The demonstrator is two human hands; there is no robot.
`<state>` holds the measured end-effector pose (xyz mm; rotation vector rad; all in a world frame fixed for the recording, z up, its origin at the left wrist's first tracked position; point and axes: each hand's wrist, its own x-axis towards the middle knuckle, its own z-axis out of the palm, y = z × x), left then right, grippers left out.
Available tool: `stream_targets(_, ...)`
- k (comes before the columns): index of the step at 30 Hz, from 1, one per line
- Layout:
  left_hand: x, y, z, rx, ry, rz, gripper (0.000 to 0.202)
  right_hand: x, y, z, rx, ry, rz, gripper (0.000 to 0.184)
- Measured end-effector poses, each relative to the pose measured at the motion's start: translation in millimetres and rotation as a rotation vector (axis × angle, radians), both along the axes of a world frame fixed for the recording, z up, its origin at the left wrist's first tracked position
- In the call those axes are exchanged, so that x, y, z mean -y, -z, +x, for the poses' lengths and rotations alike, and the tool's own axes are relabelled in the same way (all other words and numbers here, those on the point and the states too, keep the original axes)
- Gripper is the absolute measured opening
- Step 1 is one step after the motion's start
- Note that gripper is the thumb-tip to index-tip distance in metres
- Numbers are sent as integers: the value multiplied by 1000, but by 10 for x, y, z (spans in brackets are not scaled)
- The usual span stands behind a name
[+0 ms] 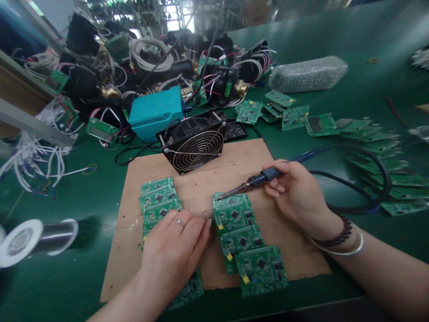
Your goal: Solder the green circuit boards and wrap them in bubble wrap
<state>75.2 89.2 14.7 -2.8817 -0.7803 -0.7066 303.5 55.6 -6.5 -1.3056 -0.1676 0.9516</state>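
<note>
My right hand (295,192) grips a soldering iron (264,175) by its dark blue handle. The iron's tip lies at the top left edge of the farthest circuit board (234,213) in the right-hand row. Over the left row of green circuit boards (159,197), my left hand (177,246) is closed in a pinch and covers several of them. From a spool of solder wire (55,236) at the left, a thin strand runs toward this hand; its end at the fingertips is hard to make out. Both rows overlap on a brown cardboard sheet (130,250).
A black fan (197,145) stands at the cardboard's back edge, beside a teal soldering station (157,112). Behind are tangled cables (150,53) and housings. More boards (385,165) lie fanned at the right, near the iron's looped cord (385,174). A bubble-wrapped package (308,74) lies farther back.
</note>
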Motion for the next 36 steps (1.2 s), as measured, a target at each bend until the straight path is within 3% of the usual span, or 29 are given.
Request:
stream_targets(17, -1, -14, -14, -9, -11, -4, 31, 26, 63, 1, 77, -53, 44, 11)
stream_targets(31, 4, -20, -23, -10, -16, 1, 31, 26, 43, -8, 40, -13, 16, 10)
stream_targets(36, 1, -20, -24, -2, -8, 12, 30, 30, 85, 20, 93, -63, 78, 11)
